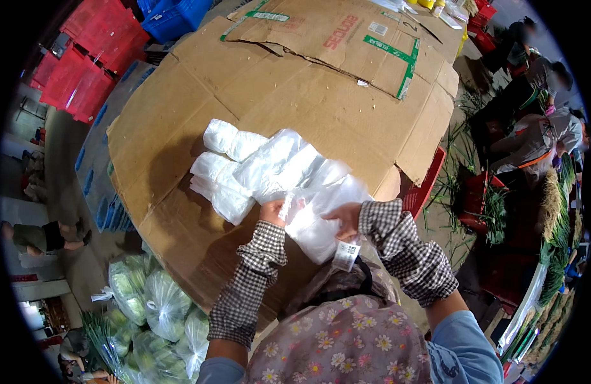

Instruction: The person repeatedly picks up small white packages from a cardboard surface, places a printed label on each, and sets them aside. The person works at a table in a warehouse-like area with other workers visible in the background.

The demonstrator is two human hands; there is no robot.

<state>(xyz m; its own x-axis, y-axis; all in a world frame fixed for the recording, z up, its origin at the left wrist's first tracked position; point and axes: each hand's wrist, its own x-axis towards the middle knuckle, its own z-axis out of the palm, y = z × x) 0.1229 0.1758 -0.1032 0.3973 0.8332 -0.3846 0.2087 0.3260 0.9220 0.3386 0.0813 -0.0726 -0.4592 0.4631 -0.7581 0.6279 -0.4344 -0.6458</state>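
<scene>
A bundle of thin clear plastic bags (pixel 317 230) lies between my hands at the near edge of the cardboard-covered table. My left hand (pixel 273 212) grips the bundle's left edge, its fingers partly hidden by the plastic. On the other side, my right hand (pixel 346 221) has its thumb and fingers on the plastic. Just below that hand hangs a white printed tag (pixel 346 256). Beyond my left hand, several folded bundles of similar plastic bags (pixel 278 163) rest on the cardboard (pixel 324 105), some bound tight around the middle.
Bagged green vegetables (pixel 166 307) are heaped at the lower left. A red crate (pixel 423 185) stands against the table's right side. Red crates (pixel 98 53) and a blue crate (pixel 173 19) stand at the upper left. On the right, people (pixel 540 129) work among green onions (pixel 559 211).
</scene>
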